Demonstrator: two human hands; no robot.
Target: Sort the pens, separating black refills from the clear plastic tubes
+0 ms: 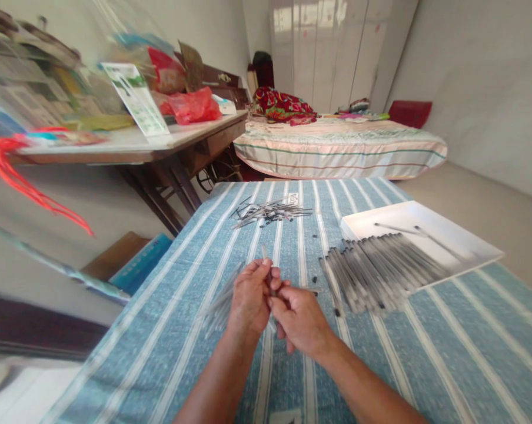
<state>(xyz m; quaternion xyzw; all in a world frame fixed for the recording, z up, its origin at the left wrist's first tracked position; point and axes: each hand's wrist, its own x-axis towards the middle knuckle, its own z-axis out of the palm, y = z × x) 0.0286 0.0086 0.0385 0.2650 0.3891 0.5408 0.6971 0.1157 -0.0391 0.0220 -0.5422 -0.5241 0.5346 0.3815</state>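
Observation:
Over the striped cloth my two hands meet, fingers closed. My left hand (249, 297) grips a translucent pen barrel (265, 252), whose upper end pokes out past the thumb. Against it, my right hand (305, 318) pinches close to the barrel's lower part; what lies in its fingers is hidden. A thin piece with a dark end (313, 290) shows just beyond the right knuckles; whether it is held I cannot tell. Clear pen barrels (222, 306) lie in a pile beside and partly behind my left hand. Farther back is a heap of thin refills (272, 212) with small black parts.
Rows of grey pens with black ends (376, 271) lie at the right, partly on a white tray (473, 238). Small black caps (314, 279) dot the tablecloth (182, 330). A cluttered desk (160, 144) stands at left, a bed (336, 144) behind.

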